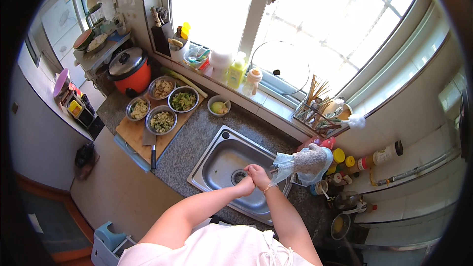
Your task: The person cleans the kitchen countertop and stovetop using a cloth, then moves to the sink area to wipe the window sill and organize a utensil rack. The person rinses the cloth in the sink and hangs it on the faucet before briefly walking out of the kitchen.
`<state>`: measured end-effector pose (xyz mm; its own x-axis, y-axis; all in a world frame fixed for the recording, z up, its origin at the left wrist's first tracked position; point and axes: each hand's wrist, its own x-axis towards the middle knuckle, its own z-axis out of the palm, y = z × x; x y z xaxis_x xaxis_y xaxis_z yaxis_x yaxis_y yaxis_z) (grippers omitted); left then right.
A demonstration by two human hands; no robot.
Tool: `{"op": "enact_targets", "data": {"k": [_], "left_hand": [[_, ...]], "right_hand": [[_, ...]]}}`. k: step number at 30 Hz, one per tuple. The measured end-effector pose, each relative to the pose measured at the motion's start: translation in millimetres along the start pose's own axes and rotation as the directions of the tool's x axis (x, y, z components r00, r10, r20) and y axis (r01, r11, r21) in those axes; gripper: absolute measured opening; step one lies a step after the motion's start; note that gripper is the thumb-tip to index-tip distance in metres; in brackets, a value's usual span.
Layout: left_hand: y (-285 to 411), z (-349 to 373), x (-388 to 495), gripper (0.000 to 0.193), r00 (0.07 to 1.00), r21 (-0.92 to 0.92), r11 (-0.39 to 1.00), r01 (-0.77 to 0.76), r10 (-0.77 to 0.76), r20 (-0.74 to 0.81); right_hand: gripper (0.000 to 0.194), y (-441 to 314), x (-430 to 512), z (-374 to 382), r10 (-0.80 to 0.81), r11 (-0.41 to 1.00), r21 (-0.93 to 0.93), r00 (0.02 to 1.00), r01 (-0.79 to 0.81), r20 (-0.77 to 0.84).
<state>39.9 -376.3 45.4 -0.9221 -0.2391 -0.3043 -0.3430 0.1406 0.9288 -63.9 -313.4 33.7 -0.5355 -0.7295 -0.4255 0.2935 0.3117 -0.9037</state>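
My left hand (247,185) and my right hand (259,177) are pressed together over the stainless steel sink (214,171), fingers curled against each other. Whether anything lies between them is hidden. A beaded bracelet (270,187) circles my right wrist. Below the hands, the drain (238,176) shows partly in the basin. Just right of my right hand, a light blue mesh cloth (283,162) and a grey fuzzy cloth (312,159) hang bunched at the sink's edge, covering what seems to be the faucet.
Left of the sink, a wooden cutting board (168,144) bears a cleaver (150,142) and several bowls of chopped food (161,121). An orange rice cooker (130,75) stands behind. A small bowl (218,106) sits near the sill. Jars (338,156) crowd the right side, by a glass pot (347,200).
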Motion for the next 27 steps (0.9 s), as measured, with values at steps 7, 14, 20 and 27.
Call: {"op": "enact_targets", "data": {"k": [7,14,20,27], "left_hand": [[-20,6,-13,0.035,0.992,0.426,0.900,0.093,-0.119,0.033],[-25,6,-20,0.038,0.987,0.598,0.802,0.004,-0.099,0.125],[-55,-6,-4,0.036,0.873,-0.113,0.921,0.374,-0.308,0.378],[-12,-18,-39,0.019,0.744,-0.743,0.021,0.668,-0.022,0.668]], "right_hand": [[0.030,51,13,0,0.007,0.946,-0.313,0.969,-0.087,-0.247],[0.025,66,-3,-9,0.327,0.925,-0.114,0.911,-0.364,-0.252],[0.024,34,-42,6,-0.007,0.999,0.045,0.999,0.008,-0.036],[0.015,-19,-75,20,0.033,0.813,0.581,0.999,-0.040,0.023]]}}
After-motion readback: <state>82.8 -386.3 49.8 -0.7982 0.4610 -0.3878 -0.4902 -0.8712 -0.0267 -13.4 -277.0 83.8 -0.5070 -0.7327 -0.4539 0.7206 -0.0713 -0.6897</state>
